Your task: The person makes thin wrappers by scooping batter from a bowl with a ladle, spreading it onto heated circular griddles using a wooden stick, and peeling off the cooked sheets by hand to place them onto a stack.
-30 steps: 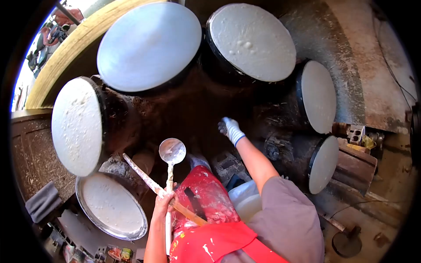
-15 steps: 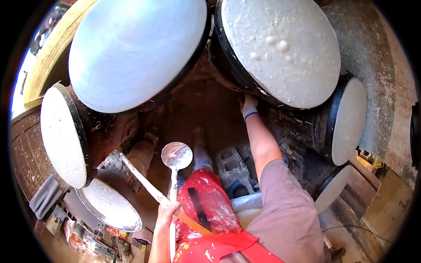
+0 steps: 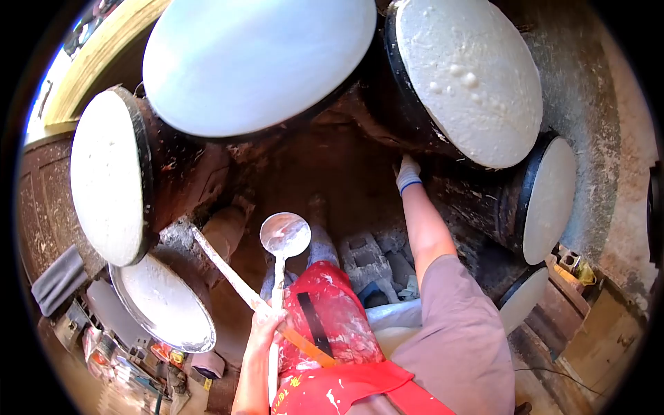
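bubbled drum (image 3: 407,90) lies just beyond the nearer, gloved right hand (image 3: 408,173), whose grip i can't tell; farther below it, the left hand (image 3: 265,324) clutches ladle (image 3: 285,235) and stick (image 3: 225,266).

I see the left hand (image 3: 268,321) holding ladle (image 3: 285,235) and stick (image 3: 225,266), and the gloved right hand (image 3: 408,173) near a vat (image 3: 401,77).

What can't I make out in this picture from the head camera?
In the head view:
- Right hand's fingertips: lost in shadow beneath the vessel with the bubbly white top; any grip is unclear.
- Large smooth white surface: its far edge is cut off by the picture's top.
- Parts of the ladle and stick: hidden by the left hand.
- Clutter at lower left: too small and blurred.
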The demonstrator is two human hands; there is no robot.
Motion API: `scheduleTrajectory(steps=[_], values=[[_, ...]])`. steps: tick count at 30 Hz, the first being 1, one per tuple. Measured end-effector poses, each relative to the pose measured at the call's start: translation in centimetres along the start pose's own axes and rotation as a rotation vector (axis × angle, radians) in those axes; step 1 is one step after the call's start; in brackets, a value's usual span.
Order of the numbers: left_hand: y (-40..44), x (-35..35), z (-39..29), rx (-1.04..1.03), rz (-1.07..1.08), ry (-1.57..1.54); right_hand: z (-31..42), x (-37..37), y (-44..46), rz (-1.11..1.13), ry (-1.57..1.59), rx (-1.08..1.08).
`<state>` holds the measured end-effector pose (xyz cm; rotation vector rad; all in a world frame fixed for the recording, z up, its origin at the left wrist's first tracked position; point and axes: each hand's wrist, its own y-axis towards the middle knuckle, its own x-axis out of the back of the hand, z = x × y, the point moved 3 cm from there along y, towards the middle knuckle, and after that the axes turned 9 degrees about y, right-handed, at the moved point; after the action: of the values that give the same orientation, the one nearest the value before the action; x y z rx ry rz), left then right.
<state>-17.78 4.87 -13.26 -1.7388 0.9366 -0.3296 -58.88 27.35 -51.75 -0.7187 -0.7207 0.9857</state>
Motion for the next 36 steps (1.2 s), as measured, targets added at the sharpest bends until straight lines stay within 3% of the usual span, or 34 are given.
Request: scheduleTrajectory(steps=[2, 6, 9, 11, 12, 13, 14, 15, 16, 18, 21, 23, 24, 25, 27, 28, 30, 31, 32, 34, 35, 36], values=[[-0.8, 0.4, 0.1, -0.035, -0.016, -0.018, 0.9, -0.3, -9.5, 0.057, -0.065, 0.014], [-3.2, 2.4, 0.8, -0.126, -0.025, -0.052, -2.8, 1.5, -29.0, 0.906, -0.476, -0.271], [-4.6, 4.9, 1.8, -0.251, -0.015, -0.035, -7.1, 8.0, -46.3, 1.533, -0.915, -0.560], [-5.3, 7.4, 3.3, -0.429, -0.018, 0.040, -9.0, 10.7, -55.6, 1.636, -1.231, -0.426], [-7.4, 8.0, 2.1, -0.373, -0.016, -0.025, -10.5, 10.9, -58.1, 1.738, -1.283, -0.206], [-7.8, 9.3, 3.1, -0.530, -0.127, 0.002, -12.4, 11.0, -60.3, 1.643, -1.053, -0.229], [-9.2, 10.7, 3.3, -0.427, -0.070, -0.085, -13.8, 11.1, -62.0, 1.534, -0.839, -0.258], [-10.0, 12.5, 4.1, -0.502, -0.009, -0.142, -14.8, 10.9, -63.1, 1.471, -0.881, -0.327], [-10.8, 14.2, 5.6, -0.520, 0.038, -0.262, -14.7, 10.5, -65.9, 1.558, -0.868, -0.270], [-13.4, 17.7, 7.4, -0.617, 0.033, -0.365, -14.8, 10.6, -68.4, 1.515, -1.025, -0.226], [-14.6, 23.9, 10.9, -0.518, -0.269, -0.447, -13.3, 8.6, -71.7, 1.404, -1.229, 0.035], [-12.8, 28.4, 12.0, -0.482, -0.567, -0.375, -13.3, 5.8, -72.0, 1.523, -1.539, 0.656], [-11.7, 30.4, 11.7, -0.479, -0.633, -0.303, -14.1, 4.4, -71.2, 1.577, -1.639, 1.100], [-10.7, 32.3, 11.2, -0.513, -0.712, -0.295, -15.4, 3.1, -71.4, 1.531, -1.727, 1.384], [-6.9, 35.6, 10.8, -0.490, -0.914, -0.176, -18.4, 0.5, -72.5, 1.441, -1.910, 1.504], [-4.9, 36.7, 10.9, -0.493, -0.912, -0.190, -20.1, -0.3, -71.8, 1.427, -1.966, 1.580], [-1.7, 38.1, 11.3, -0.279, -0.952, -0.093, -22.1, -0.8, -71.3, 1.644, -1.983, 1.587], [-0.7, 38.3, 11.4, -0.280, -0.953, -0.103, -21.7, -1.0, -71.6, 1.778, -1.773, 1.547], [-0.1, 37.8, 11.4, -0.223, -0.869, -0.170, -20.5, -1.2, -73.6, 1.705, -1.817, 1.250], [1.2, 36.4, 11.3, -0.164, -0.781, -0.239, -20.3, -2.1, -72.2, 1.568, -1.801, 1.336], [1.6, 35.1, 11.2, -0.139, -0.676, -0.488, -20.6, -2.1, -70.9, 1.564, -1.900, 1.515], [1.7, 34.2, 10.7, -0.121, -0.565, -0.736, -21.0, -1.7, -69.8, 1.651, -1.887, 1.531]])
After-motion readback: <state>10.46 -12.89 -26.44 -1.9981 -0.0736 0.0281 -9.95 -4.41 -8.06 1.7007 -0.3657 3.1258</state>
